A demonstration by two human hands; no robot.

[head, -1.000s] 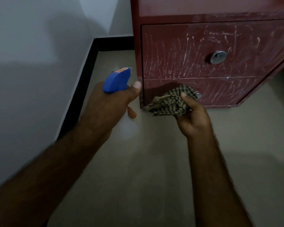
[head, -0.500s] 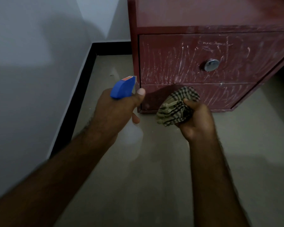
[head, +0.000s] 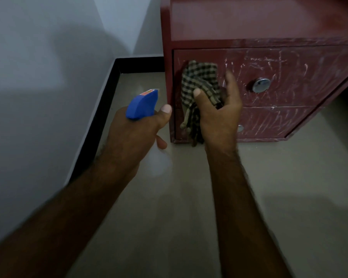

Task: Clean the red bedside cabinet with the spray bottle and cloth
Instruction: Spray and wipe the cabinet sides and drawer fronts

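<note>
Checked cloth [head: 199, 83] is bunched in the right hand [head: 219, 117] and held against the upper drawer front of the cabinet [head: 269, 23], near its left edge. The spray bottle [head: 142, 104] is gripped in the left hand [head: 137, 135], just left of the cabinet, nozzle toward it. White streaks are seen across both drawer fronts. These could merely be smeared if the cloth is dragged loosely, and its hanging tail could be snagged on the knob [head: 261, 85]. Spray could be wasted beside the cabinet if fired from there.
</note>
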